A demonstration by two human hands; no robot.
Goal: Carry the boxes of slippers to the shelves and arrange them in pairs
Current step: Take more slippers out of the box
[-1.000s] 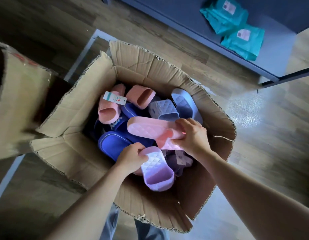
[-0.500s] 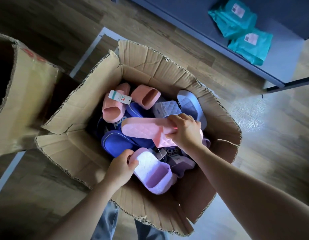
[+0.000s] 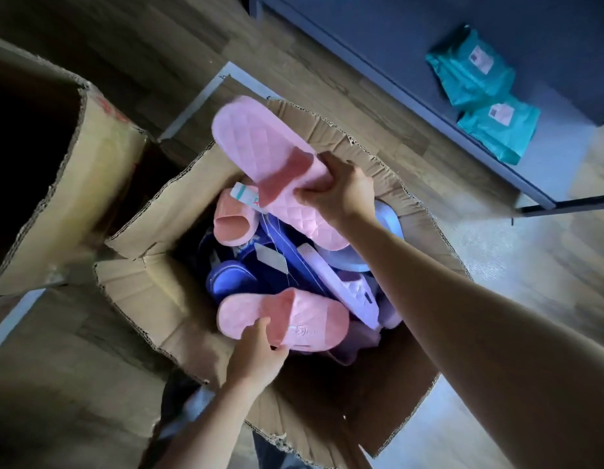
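**Inspector:** State of the hands?

**Assessor:** The right hand (image 3: 337,192) is closed round the strap end of the raised slipper (image 3: 260,147). That slipper is pink and is held above the far rim of the box (image 3: 148,218). The left hand (image 3: 256,358) pinches the edge of the near slipper (image 3: 287,316), also pink, with the thumb on top and the fingers beneath. That one sits low over the pile (image 3: 232,279) at the near side of the box.

**Inspector:** And the shelf?

**Assessor:** The shelf (image 3: 378,35) stands beyond the box, well apart from both hands. It holds two teal packets (image 3: 473,72). No slippers show on it.

**Inspector:** Hazards from here?

**Assessor:** Three, in my judgement.
- **Snagging:** a tag (image 3: 246,194) lies just under the raised slipper, and I cannot tell which slipper it belongs to. If it catches during the lift, it may drag loose stock over the rim.
- **Weak grip:** the left hand holds by an edge pinch only. A quick pull out of the jumble could twist the near slipper free and drop it.
- **Wrong match:** both slippers are pink and quilted, but no size is legible. I cannot confirm one is a left and the other a right, so they may be shelved as a false pair.
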